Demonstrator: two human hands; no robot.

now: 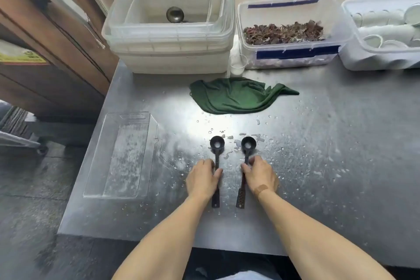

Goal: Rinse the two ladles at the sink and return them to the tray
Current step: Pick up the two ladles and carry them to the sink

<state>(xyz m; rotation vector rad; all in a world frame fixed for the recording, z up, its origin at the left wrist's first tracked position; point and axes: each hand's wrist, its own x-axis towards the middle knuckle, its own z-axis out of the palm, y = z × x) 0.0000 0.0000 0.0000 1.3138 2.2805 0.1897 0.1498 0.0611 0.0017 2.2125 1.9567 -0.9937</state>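
Two small black ladles lie side by side on the wet steel table, bowls pointing away from me. The left ladle (217,143) has my left hand (202,179) closed over the middle of its handle. The right ladle (248,144) has my right hand (261,176) pinching its handle just below the bowl. Both bowls hold a little water and rest on the table. A clear plastic tray (95,170) lies flat at the table's left edge, a short way left of my left hand.
A crumpled green cloth (236,95) lies beyond the ladles. At the back stand stacked clear tubs (168,50) with a metal ladle inside, a small plastic cup (237,66), a box of dried leaves (288,32) and a bin of white cups (384,29). Water drops cover the table.
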